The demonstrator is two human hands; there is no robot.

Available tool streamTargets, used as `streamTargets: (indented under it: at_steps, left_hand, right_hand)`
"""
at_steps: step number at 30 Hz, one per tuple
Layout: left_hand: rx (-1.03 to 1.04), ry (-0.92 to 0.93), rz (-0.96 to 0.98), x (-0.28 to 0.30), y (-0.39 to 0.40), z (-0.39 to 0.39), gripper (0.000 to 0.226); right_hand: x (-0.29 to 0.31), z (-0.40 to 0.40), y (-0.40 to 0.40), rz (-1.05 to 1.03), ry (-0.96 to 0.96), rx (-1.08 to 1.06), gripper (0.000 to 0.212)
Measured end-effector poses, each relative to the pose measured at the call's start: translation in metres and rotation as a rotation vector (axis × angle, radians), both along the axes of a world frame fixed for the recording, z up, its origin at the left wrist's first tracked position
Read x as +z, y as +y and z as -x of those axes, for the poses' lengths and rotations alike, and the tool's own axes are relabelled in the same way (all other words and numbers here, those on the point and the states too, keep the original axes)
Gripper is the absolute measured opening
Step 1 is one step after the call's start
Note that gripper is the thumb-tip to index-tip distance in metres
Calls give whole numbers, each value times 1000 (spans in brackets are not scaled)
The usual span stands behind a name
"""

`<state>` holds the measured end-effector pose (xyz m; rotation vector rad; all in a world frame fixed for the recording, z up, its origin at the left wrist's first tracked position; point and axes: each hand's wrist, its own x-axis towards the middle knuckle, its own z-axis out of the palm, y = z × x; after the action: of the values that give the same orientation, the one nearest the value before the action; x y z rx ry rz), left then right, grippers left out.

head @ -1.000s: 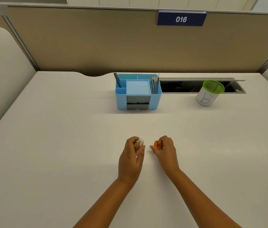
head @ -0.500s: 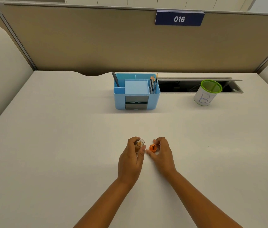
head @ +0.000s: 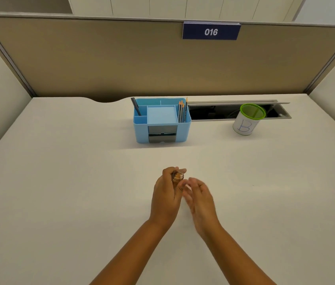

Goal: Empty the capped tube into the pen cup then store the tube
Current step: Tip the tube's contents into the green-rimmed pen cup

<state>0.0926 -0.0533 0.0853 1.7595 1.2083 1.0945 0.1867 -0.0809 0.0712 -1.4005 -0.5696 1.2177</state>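
My left hand (head: 165, 198) grips a small clear tube (head: 178, 176) upright above the middle of the white desk; its mouth is uncapped and brownish contents show inside. Close on its right is my right hand (head: 201, 199), motion-blurred, fingers spread, fingertips almost touching the tube. No orange cap shows anywhere; it may be hidden behind the right hand. The pen cup (head: 246, 122), white mesh with a green rim and a blue "B", stands at the far right, well away from both hands.
A light blue desk organizer (head: 140, 131) with pencils and a dark pen sits at the back centre. Behind the cup runs an open cable slot (head: 209, 112). A beige partition (head: 121, 62) with a "016" sign closes the back.
The orange cap that my right hand pinched beside the tube is no longer visible. My right hand has spread its fingers and moved close against the tube. My left hand still holds the tube.
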Motion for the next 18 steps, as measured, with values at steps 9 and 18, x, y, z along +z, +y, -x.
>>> streamTargets:
  at_steps: [9, 18]
  left_hand:
    - [-27, -46, 59, 8, 14, -26, 44]
    - [-144, 36, 22, -1, 39, -40, 58]
  right_hand:
    - [20, 4, -2, -83, 816, -8, 43]
    - [15, -27, 20, -186, 883, -192, 36]
